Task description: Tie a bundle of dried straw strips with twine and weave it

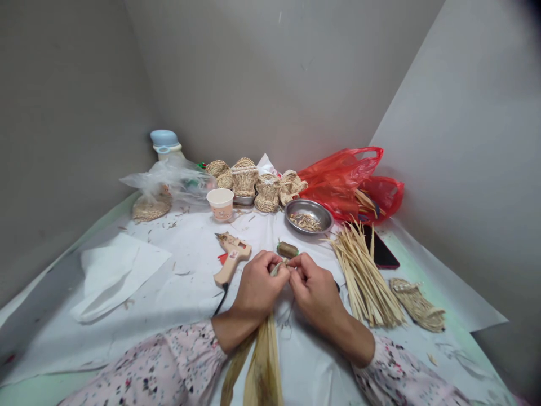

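The husk [265, 366] runs from beneath the left hand [262, 282] toward my camera — glue gun [232, 256] to its left, spool [287, 250] just beyond. Past the right hand [316, 286] I see the bundle of strips [367, 279], then a lone woven piece [417, 304]. Farther back: cup [222, 207], bowl [325, 222] with scraps [305, 223] in it, woven row [267, 192] behind.

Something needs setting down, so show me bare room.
Nearly bare: white cloth between the white paper, hot-glue gun and left sleeve. Crowded: the back, from clear plastic bag to red plastic bag; the right, around straw strips.
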{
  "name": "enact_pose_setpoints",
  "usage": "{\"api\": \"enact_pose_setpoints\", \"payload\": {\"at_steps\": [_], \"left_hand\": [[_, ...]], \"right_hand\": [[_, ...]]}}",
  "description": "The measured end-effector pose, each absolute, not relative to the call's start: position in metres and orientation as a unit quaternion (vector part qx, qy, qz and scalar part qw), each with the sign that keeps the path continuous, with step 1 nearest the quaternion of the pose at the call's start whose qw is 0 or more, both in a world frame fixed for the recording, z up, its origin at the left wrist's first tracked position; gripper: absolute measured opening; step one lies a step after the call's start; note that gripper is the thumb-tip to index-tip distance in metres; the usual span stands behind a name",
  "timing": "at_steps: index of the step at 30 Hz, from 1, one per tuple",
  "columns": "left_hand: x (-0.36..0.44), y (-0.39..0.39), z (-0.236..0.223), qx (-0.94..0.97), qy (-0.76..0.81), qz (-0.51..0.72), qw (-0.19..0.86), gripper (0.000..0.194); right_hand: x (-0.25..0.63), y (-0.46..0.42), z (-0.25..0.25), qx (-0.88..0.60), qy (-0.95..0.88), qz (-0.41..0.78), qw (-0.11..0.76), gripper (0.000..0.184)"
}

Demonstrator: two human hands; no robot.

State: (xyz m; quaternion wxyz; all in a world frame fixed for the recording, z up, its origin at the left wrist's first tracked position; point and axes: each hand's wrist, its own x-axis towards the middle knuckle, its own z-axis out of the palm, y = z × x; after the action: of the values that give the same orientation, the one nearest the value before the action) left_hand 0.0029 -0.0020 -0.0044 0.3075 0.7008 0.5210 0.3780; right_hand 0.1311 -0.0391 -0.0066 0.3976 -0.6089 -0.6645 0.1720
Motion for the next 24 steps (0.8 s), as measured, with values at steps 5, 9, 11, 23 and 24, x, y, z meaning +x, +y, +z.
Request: {"api": "enact_pose_setpoints", "payload": {"at_steps": [5,9,11,23,24], "left_hand": [[0.0032,-0.0016,-0.0025,0.702,0.522,0.375,0.306,0.008],[0.0031,-0.0015,-0.0032,0.705,0.523,0.371,0.303,0.009],[0.0032,-0.0013,-0.0035,0.705,0.523,0.371,0.304,0.009],[0.0034,-0.0016,-0.0024,0.699,0.52,0.375,0.317,0.008],[0.0033,-0.0018,-0.0024,0.696,0.522,0.375,0.32,0.008]], "right_hand": [[0.1312,-0.0399,-0.0066,-0.608,-0.668,0.168,0.396,0.01],[0.1314,-0.0404,-0.0065,-0.61,-0.669,0.164,0.392,0.011],[0.1316,-0.0405,-0.0069,-0.609,-0.669,0.165,0.392,0.011],[0.1307,-0.0403,-0.0092,-0.61,-0.664,0.166,0.399,0.01],[0.1304,-0.0405,-0.0097,-0.609,-0.663,0.165,0.402,0.01]]}}
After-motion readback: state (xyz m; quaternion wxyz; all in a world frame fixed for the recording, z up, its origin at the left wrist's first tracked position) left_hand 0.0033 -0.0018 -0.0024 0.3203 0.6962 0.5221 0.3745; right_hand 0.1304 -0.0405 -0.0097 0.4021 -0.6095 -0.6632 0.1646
